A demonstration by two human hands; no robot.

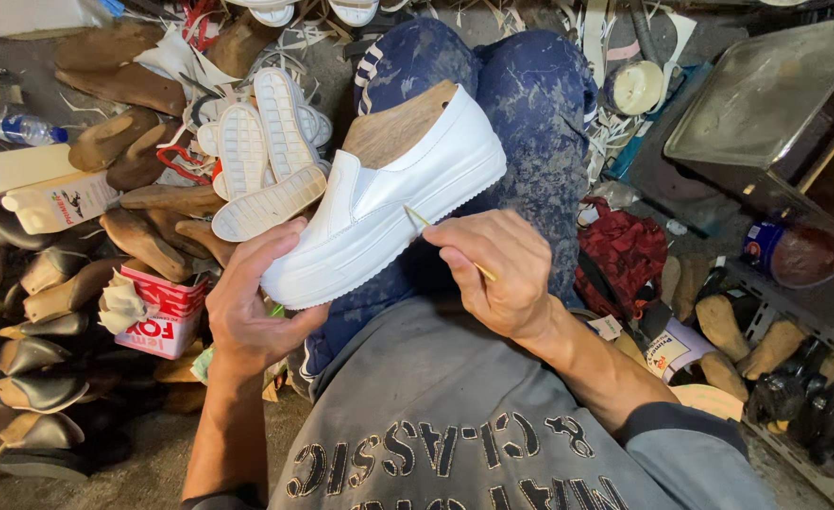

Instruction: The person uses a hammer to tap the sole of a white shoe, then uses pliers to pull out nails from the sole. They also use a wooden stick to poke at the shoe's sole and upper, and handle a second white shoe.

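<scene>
Two hands work on one white slip-on shoe (389,203), which rests on the person's knees above the blue patterned trousers (540,104). A wooden last (396,127) sits inside the shoe and shows at its opening. The shoe lies tilted, with the toe toward the lower left and the heel toward the upper right.

The left hand (252,307) supports the toe end from below, its fingers curled around the front of the thick white sole. The right hand (497,269) is closed on a thin yellowish stick (445,241), which it pinches between the thumb and the fingers. The tip of the stick touches the side of the shoe, near the line where the upper meets the sole. I cannot tell whether something is on the tip.

Just beside the shoe, on the left, several white soles (266,156) lie in a pile with their ribbed undersides up. Around them many brown wooden lasts (143,241) are spread over the floor, and dark unfinished shoes (39,378) stand at the far left edge. A red and white small box (167,316) stands near the left wrist. A plastic bottle (11,127) lies at the upper left. On the right there is a red cloth (625,255), a metal tray (776,90) and a blue tin (799,253). The person wears a grey shirt (455,425) with dark letters.
</scene>
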